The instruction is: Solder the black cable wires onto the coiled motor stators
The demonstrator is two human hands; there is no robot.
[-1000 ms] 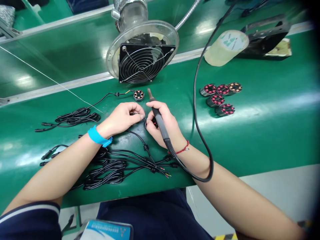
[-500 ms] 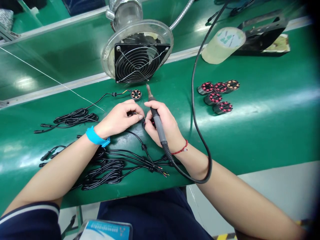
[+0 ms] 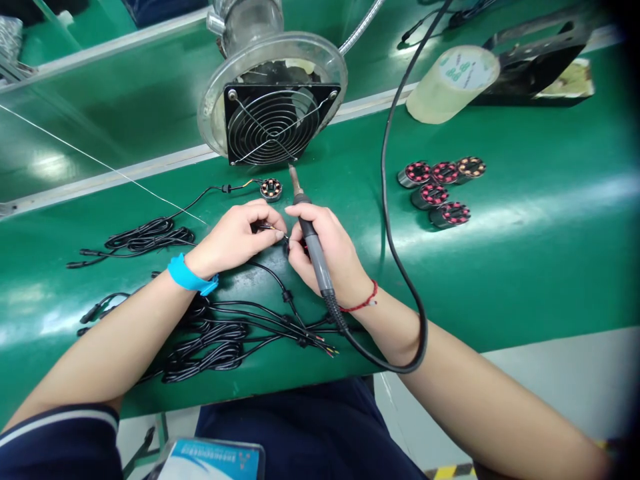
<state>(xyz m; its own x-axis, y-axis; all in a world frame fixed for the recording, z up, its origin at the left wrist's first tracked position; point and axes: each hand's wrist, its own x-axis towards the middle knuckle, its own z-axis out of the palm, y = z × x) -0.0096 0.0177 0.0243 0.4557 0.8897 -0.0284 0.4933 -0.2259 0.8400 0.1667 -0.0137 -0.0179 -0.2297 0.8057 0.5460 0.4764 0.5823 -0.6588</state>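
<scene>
My right hand (image 3: 334, 257) is closed around the grey handle of a soldering iron (image 3: 316, 252), whose metal tip points up and away, toward the fan. The fingertips of that hand also rest at a small wound motor stator (image 3: 287, 248), mostly hidden behind them. My left hand (image 3: 237, 233) pinches the thin wire ends (image 3: 269, 227) of a black cable against the stator's left side. Just beyond my hands lies another stator (image 3: 271, 189) with copper-coloured windings, joined to a coiled black cable (image 3: 150, 233).
A fan with a wire guard (image 3: 274, 127) stands behind my hands. Several stators (image 3: 431, 196) sit to the right, near a tape roll (image 3: 453, 83). Bundled black cables (image 3: 210, 347) lie in front. The iron's cord (image 3: 393, 233) loops over my right forearm.
Both hands keep almost the same pose at the stator. The view has shifted slightly, and the iron's tip sits a little further left.
</scene>
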